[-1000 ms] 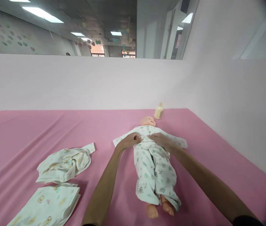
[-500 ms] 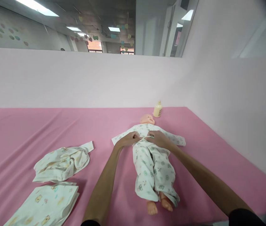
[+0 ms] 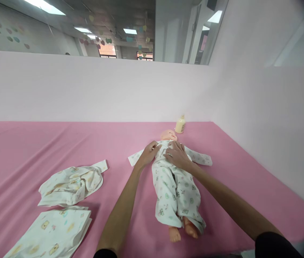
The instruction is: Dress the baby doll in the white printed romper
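Note:
A baby doll (image 3: 169, 135) lies on its back, dressed in a white printed long-sleeved top (image 3: 198, 157) and matching trousers (image 3: 165, 193). Both sleeves are spread outward and the bare feet stick out of the trouser legs. At the left side of the doll's chest, my left hand (image 3: 149, 152) has its fingers curled on the top's fabric; the fingertips are partly hidden. My right hand (image 3: 178, 156) rests on the chest with its fingers spread over the top.
A pink sheet (image 3: 125, 139) covers the surface. To the left lie a crumpled printed garment (image 3: 71, 184) and a folded printed cloth (image 3: 49, 233). A pale yellow pump bottle (image 3: 180, 124) stands beyond the doll's head. White walls (image 3: 92, 89) border the back and right.
Both hands have moved up from the doll's waist to its chest. My right hand has gone from pinching the waist fabric to lying spread on the top.

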Motion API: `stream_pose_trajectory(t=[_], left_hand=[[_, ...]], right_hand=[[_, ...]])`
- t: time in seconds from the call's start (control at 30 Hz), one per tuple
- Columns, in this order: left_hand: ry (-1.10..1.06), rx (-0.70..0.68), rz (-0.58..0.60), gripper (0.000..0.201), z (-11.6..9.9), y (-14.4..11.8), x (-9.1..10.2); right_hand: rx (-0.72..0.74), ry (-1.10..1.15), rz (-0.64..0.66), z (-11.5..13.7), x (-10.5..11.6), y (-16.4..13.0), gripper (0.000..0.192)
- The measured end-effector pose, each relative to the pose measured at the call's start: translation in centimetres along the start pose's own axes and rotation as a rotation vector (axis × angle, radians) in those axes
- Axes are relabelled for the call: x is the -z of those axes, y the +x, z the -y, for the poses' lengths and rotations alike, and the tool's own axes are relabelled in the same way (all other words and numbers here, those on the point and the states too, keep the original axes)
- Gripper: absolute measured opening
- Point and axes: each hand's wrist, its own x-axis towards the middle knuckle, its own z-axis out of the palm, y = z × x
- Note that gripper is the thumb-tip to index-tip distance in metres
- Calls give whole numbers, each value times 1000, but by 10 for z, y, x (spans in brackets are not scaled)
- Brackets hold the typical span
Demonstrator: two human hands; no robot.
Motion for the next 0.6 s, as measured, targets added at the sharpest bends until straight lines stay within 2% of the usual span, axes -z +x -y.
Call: stream_pose_trajectory(t=[0.1,0.33,0.47,0.6], left_hand=[[36,-3,68,39,-8,-4,1],[53,39,191,49,-24,-12,5],[110,135,192,54,-12,-11,11],[150,236,111,55,13,-8,13]], right_hand=[[-2,-126,-125,3,-7,1,26],[-57,-51,-226,6,-14,-4,36],[-13,-157,-248,9,-10,-17,34],[39,-334,-223,15,-2,-27,29]])
